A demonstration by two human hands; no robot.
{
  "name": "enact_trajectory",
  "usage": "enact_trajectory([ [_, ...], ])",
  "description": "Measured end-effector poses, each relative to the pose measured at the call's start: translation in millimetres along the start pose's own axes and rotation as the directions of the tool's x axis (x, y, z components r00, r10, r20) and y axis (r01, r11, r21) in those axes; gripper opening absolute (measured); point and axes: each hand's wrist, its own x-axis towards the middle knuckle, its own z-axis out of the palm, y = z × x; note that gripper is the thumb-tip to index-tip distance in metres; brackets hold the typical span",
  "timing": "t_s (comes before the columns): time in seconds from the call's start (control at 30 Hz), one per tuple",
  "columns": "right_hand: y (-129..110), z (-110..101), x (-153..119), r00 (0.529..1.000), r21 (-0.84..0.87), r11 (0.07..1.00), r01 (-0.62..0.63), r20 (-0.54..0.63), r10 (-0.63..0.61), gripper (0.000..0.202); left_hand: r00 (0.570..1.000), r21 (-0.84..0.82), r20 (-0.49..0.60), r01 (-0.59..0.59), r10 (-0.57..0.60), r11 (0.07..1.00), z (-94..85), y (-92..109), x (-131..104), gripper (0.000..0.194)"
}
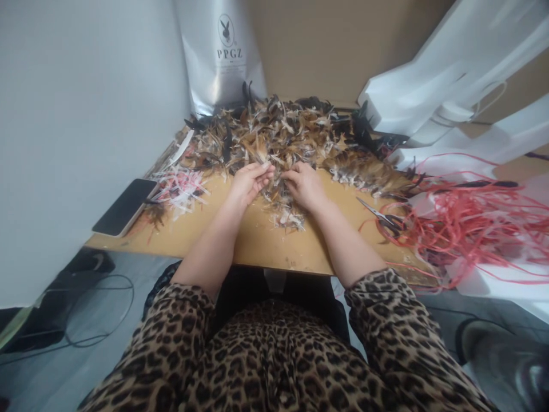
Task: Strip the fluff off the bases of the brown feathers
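A large heap of brown, black and white feathers [291, 123] covers the back of the wooden table [257, 246]. At the front of this heap, my left hand [252, 180] is pinched on the base of a light brown feather [257, 149] that points up. Close by on the right, my right hand [303, 184] reaches into the feathers with its fingers bent down and pressed together; what they grip is too small to make out. A small clump of feathers [287, 214] lies between and below the hands.
A phone [125, 207] lies at the left edge beside pink and white strips [180, 189]. Scissors [384, 217] rest on the right, near tangled red strings [480, 223]. Behind stand a silver bag [227, 68] and white foam pieces [412, 91].
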Motion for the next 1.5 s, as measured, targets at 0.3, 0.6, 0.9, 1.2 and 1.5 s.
enact_trajectory([
  [0.3, 1, 15, 7, 0.950, 0.271, 0.946, -0.178, -0.204, 0.237, 0.022, 1.000, 0.070, -0.013, -0.018, 0.019, 0.997, -1.0, -1, 1, 0.011],
  [0.6, 1, 24, 11, 0.785, 0.474, 0.654, -0.590, 0.144, 0.603, 0.036, 1.000, 0.128, -0.001, -0.020, 0.020, 0.992, -0.1, -4, 0, 0.015],
  [0.9, -8, 16, 17, 0.728, 0.773, 0.343, -0.534, 0.214, 0.651, 0.025, 1.000, 0.136, -0.004, -0.029, 0.030, 0.990, -3.5, -5, 2, 0.013],
  [1.2, -10, 0, 15, 0.716, 0.870, 0.163, -0.465, 0.261, 0.648, 0.034, 0.999, 0.271, 0.044, 0.013, -0.026, 0.962, -0.8, -7, 0, 0.017],
  [1.5, -11, 1, 15, 0.727, 0.893, 0.095, -0.440, 0.292, 0.622, 0.040, 0.994, 0.263, 0.100, 0.025, -0.054, 0.964, -1.9, -7, -2, 0.013],
])
